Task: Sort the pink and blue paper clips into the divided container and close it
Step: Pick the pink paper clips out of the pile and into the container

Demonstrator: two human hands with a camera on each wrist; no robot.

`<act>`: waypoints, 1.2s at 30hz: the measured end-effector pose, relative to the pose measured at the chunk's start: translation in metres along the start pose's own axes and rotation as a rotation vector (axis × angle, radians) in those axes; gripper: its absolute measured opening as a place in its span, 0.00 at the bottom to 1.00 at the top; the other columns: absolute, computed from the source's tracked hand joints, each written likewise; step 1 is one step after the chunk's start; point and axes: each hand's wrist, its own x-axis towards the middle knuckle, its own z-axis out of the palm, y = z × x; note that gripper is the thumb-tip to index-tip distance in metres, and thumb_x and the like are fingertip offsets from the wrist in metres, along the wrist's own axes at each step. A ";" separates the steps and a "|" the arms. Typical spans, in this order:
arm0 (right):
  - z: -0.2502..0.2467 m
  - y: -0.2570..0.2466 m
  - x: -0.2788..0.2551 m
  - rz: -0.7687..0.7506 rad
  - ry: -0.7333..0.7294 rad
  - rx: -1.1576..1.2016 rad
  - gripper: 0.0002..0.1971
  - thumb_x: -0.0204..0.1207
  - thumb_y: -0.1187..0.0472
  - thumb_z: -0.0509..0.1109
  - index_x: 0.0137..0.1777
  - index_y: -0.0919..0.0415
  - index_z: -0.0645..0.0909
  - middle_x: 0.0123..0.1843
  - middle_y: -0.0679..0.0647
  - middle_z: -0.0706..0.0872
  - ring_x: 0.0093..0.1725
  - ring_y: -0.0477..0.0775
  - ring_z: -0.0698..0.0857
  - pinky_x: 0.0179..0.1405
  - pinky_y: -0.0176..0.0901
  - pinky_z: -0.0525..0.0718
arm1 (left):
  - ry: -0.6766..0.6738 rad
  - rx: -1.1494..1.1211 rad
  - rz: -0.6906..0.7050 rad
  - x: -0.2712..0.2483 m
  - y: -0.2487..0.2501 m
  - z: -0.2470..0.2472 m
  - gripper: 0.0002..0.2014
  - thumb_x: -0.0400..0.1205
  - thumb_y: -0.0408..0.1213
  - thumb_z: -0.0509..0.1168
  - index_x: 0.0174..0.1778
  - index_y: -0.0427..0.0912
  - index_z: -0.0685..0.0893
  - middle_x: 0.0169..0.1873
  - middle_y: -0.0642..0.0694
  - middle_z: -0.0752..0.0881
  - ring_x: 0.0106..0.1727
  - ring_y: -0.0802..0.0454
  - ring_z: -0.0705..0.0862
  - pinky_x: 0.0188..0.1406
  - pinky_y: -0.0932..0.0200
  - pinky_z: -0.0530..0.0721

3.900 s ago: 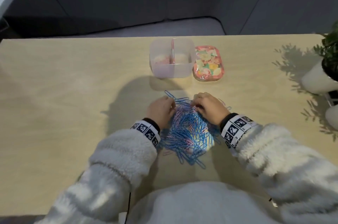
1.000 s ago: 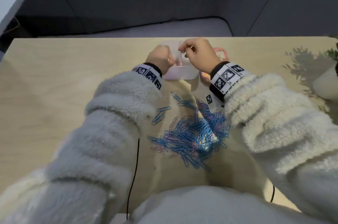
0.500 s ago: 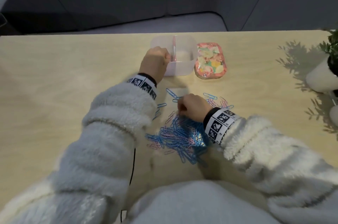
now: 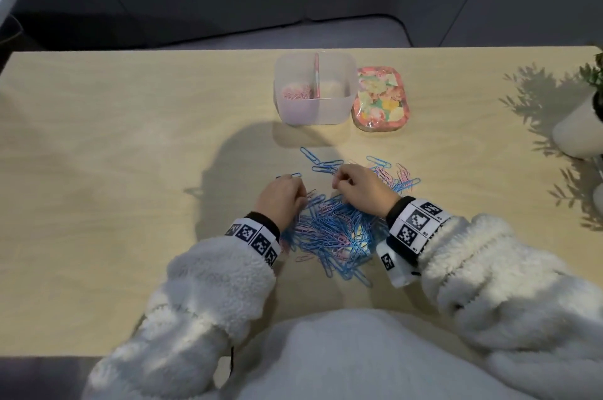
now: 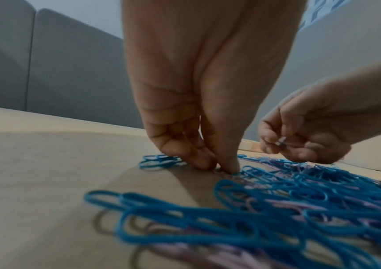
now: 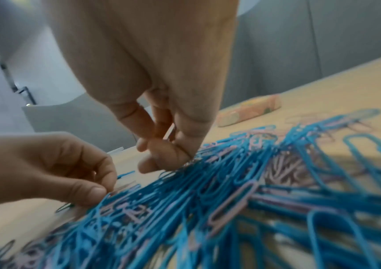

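A heap of blue and pink paper clips [image 4: 332, 233] lies on the table in front of me. Both hands work at its far edge. My left hand [image 4: 301, 194] reaches down, thumb and fingers pinching a clip at the heap's edge [image 5: 221, 169]; its colour is unclear. My right hand [image 4: 337, 182] is curled, and the left wrist view shows a small pale clip [image 5: 281, 141] pinched in its fingers. The clear divided container [image 4: 315, 115] stands farther back, lid off, with pink clips [image 4: 295, 94] in its left compartment. Its floral lid [image 4: 380, 99] lies just to its right.
Loose blue and pink clips [image 4: 378, 161] are scattered between the heap and the container. A white plant pot [image 4: 577, 132] stands at the table's right edge. The wooden table [image 4: 114, 154] is bare on the left.
One second ago both hands were at the container. The right hand came back to the heap first; the left hand has now left the container and returned to the heap too.
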 end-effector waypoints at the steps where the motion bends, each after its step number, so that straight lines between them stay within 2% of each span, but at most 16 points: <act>1: 0.002 0.000 -0.002 -0.008 -0.043 0.003 0.06 0.75 0.70 0.61 0.42 0.66 0.80 0.35 0.50 0.79 0.34 0.48 0.77 0.37 0.39 0.73 | -0.002 0.005 -0.003 0.001 0.000 0.000 0.05 0.79 0.35 0.65 0.44 0.36 0.82 0.49 0.39 0.83 0.51 0.41 0.81 0.50 0.51 0.76; 4: 0.009 0.001 -0.006 -0.125 -0.136 -0.145 0.04 0.72 0.66 0.69 0.44 0.64 0.84 0.36 0.49 0.78 0.39 0.49 0.76 0.42 0.39 0.71 | -0.016 0.049 0.012 0.002 0.001 -0.001 0.06 0.81 0.34 0.62 0.46 0.34 0.81 0.52 0.37 0.82 0.55 0.40 0.79 0.52 0.53 0.73; 6: 0.015 0.001 -0.005 -0.166 -0.175 -0.303 0.06 0.74 0.62 0.70 0.48 0.61 0.84 0.42 0.50 0.76 0.42 0.48 0.74 0.44 0.39 0.69 | 0.000 0.041 0.024 -0.001 0.001 -0.001 0.06 0.82 0.33 0.60 0.47 0.33 0.79 0.50 0.37 0.82 0.54 0.39 0.78 0.49 0.53 0.72; 9: 0.018 0.000 -0.005 -0.156 -0.187 -0.412 0.07 0.76 0.60 0.68 0.50 0.61 0.82 0.52 0.55 0.78 0.49 0.52 0.78 0.47 0.42 0.73 | 0.053 -0.104 -0.034 -0.002 -0.002 -0.006 0.06 0.82 0.31 0.57 0.52 0.34 0.76 0.47 0.35 0.85 0.49 0.38 0.81 0.44 0.50 0.74; 12: 0.015 0.002 -0.006 -0.152 -0.183 -0.418 0.06 0.76 0.60 0.68 0.48 0.62 0.81 0.50 0.55 0.78 0.49 0.54 0.79 0.49 0.45 0.75 | 0.021 -0.295 -0.105 0.002 -0.007 -0.012 0.11 0.83 0.32 0.57 0.60 0.35 0.76 0.49 0.37 0.85 0.51 0.41 0.82 0.50 0.52 0.78; 14: 0.008 0.006 -0.004 -0.151 -0.125 -0.301 0.02 0.74 0.63 0.69 0.43 0.61 0.81 0.44 0.52 0.78 0.45 0.52 0.78 0.46 0.41 0.75 | -0.018 -0.421 -0.152 0.006 -0.007 -0.017 0.10 0.83 0.30 0.57 0.56 0.35 0.80 0.48 0.41 0.85 0.50 0.47 0.82 0.50 0.57 0.78; 17: -0.005 0.010 0.000 -0.061 -0.002 0.056 0.04 0.74 0.68 0.70 0.40 0.60 0.80 0.35 0.50 0.80 0.35 0.45 0.79 0.37 0.31 0.75 | -0.040 -0.654 -0.280 0.009 -0.006 -0.023 0.13 0.84 0.29 0.53 0.37 0.41 0.79 0.30 0.47 0.79 0.31 0.57 0.79 0.29 0.68 0.74; 20: -0.013 0.005 0.002 0.079 -0.007 0.380 0.05 0.77 0.70 0.67 0.43 0.61 0.78 0.28 0.51 0.75 0.20 0.35 0.74 0.21 0.25 0.71 | -0.057 -0.706 -0.333 0.005 -0.008 -0.023 0.18 0.85 0.37 0.54 0.26 0.44 0.72 0.25 0.48 0.71 0.27 0.54 0.69 0.27 0.61 0.65; 23: -0.013 -0.003 0.008 0.181 -0.050 0.503 0.07 0.79 0.73 0.61 0.50 0.64 0.78 0.28 0.54 0.74 0.16 0.36 0.75 0.15 0.27 0.70 | -0.099 -0.477 -0.298 -0.004 -0.010 -0.018 0.20 0.83 0.49 0.59 0.27 0.43 0.71 0.24 0.49 0.72 0.27 0.53 0.70 0.32 0.58 0.69; 25: -0.010 -0.009 0.016 0.296 -0.051 0.612 0.10 0.79 0.75 0.56 0.46 0.66 0.78 0.29 0.56 0.74 0.21 0.44 0.77 0.16 0.31 0.72 | -0.134 -0.225 -0.262 -0.013 -0.009 -0.012 0.18 0.80 0.51 0.62 0.30 0.43 0.72 0.25 0.47 0.75 0.27 0.51 0.72 0.30 0.57 0.69; 27: -0.007 -0.018 0.022 0.427 -0.045 0.710 0.12 0.78 0.73 0.54 0.38 0.65 0.77 0.30 0.57 0.75 0.24 0.49 0.76 0.17 0.35 0.69 | -0.121 -0.074 -0.209 -0.022 -0.005 -0.006 0.15 0.79 0.47 0.64 0.32 0.43 0.75 0.28 0.44 0.77 0.30 0.47 0.74 0.27 0.57 0.68; 28: -0.003 -0.021 0.025 0.439 -0.039 0.692 0.11 0.77 0.70 0.56 0.35 0.65 0.75 0.30 0.56 0.75 0.23 0.50 0.74 0.17 0.35 0.66 | -0.099 -0.050 -0.192 -0.025 -0.003 -0.004 0.13 0.79 0.45 0.65 0.32 0.43 0.77 0.30 0.44 0.78 0.34 0.46 0.77 0.28 0.57 0.70; 30: 0.004 -0.023 0.029 0.322 -0.005 0.426 0.09 0.76 0.65 0.61 0.34 0.64 0.76 0.28 0.54 0.74 0.22 0.50 0.71 0.20 0.36 0.66 | -0.065 -0.044 -0.197 -0.029 -0.001 -0.002 0.10 0.80 0.41 0.64 0.37 0.39 0.83 0.36 0.41 0.83 0.42 0.44 0.82 0.38 0.54 0.76; 32: 0.013 -0.024 0.030 0.157 0.049 0.027 0.08 0.74 0.60 0.68 0.35 0.63 0.80 0.31 0.54 0.78 0.30 0.52 0.75 0.32 0.39 0.71 | -0.044 -0.071 -0.210 -0.030 -0.002 -0.001 0.10 0.81 0.39 0.63 0.42 0.35 0.84 0.44 0.37 0.87 0.49 0.40 0.85 0.44 0.53 0.78; 33: 0.016 -0.024 0.031 0.135 0.069 -0.108 0.07 0.72 0.59 0.69 0.38 0.62 0.82 0.36 0.54 0.81 0.36 0.53 0.78 0.38 0.41 0.74 | -0.031 -0.101 -0.225 -0.029 -0.005 -0.001 0.10 0.81 0.38 0.63 0.44 0.35 0.84 0.46 0.37 0.88 0.51 0.40 0.84 0.45 0.54 0.77; 36: 0.021 -0.017 0.032 0.141 0.108 -0.255 0.06 0.74 0.58 0.69 0.47 0.60 0.81 0.47 0.55 0.85 0.49 0.58 0.82 0.49 0.47 0.79 | 0.012 -0.267 -0.273 -0.029 -0.017 -0.006 0.08 0.81 0.37 0.63 0.46 0.37 0.83 0.44 0.40 0.85 0.48 0.43 0.83 0.45 0.57 0.75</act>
